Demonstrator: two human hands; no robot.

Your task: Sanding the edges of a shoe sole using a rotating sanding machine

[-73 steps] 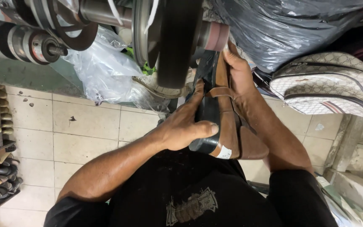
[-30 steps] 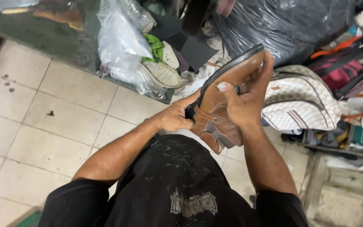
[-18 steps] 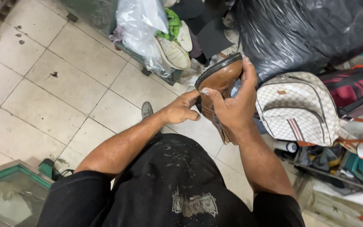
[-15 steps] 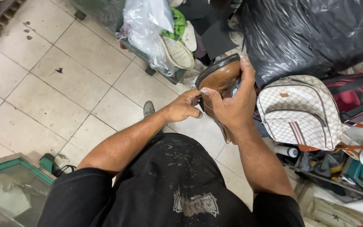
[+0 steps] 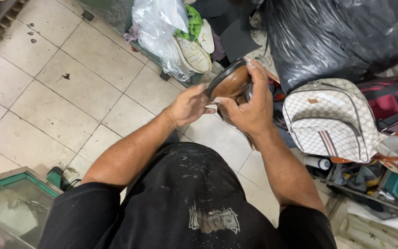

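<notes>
A brown shoe [image 5: 230,83] with a dark sole edge is held up in front of the chest, just left of the white patterned backpack [image 5: 330,117]. The right hand [image 5: 249,108] is wrapped around it, fingers clenched on the upper; the left hand [image 5: 190,103] grips its near end. The shoe appears whole; by the look of it, checking by hand is under way, and no tool is seen.

A brown shoe [image 5: 230,83] with dark sole edge, tilted, held above floor.
</notes>
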